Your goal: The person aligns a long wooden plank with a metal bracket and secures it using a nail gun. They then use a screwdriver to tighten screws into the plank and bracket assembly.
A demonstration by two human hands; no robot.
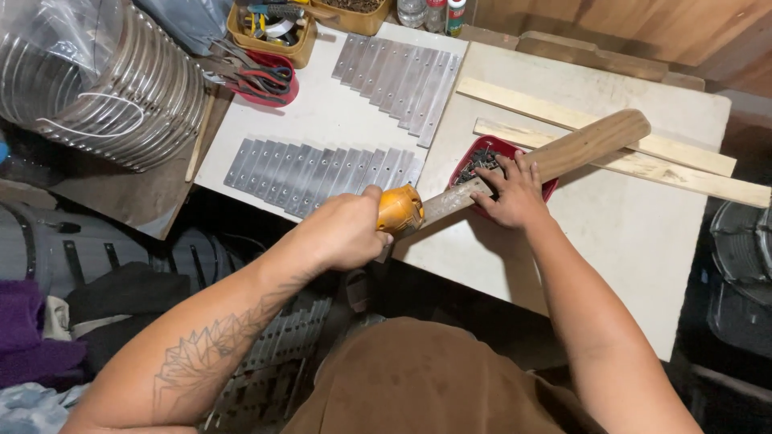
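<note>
Arms: both forearms reach forward over the white table (627, 233), the left one tattooed.
Left hand (346, 233): fist wrapped tight round the orange handle (400, 210) of a flat file (446, 201), at the table's near edge.
Right hand (515, 193): palm down, fingers spread and pressing the file's blade near the wooden piece (595, 141); it grips nothing.
Wooden piece: long, rounded, lying slantwise across the red bowl (503, 149) and two pale slats (579, 120).
Hidden: the file's tip under the right hand; the bowl's dark contents are too small to tell.
Around: two rows of metal bars (322, 167), steel rings (121, 88) at far left, red tray of pliers (269, 80).
</note>
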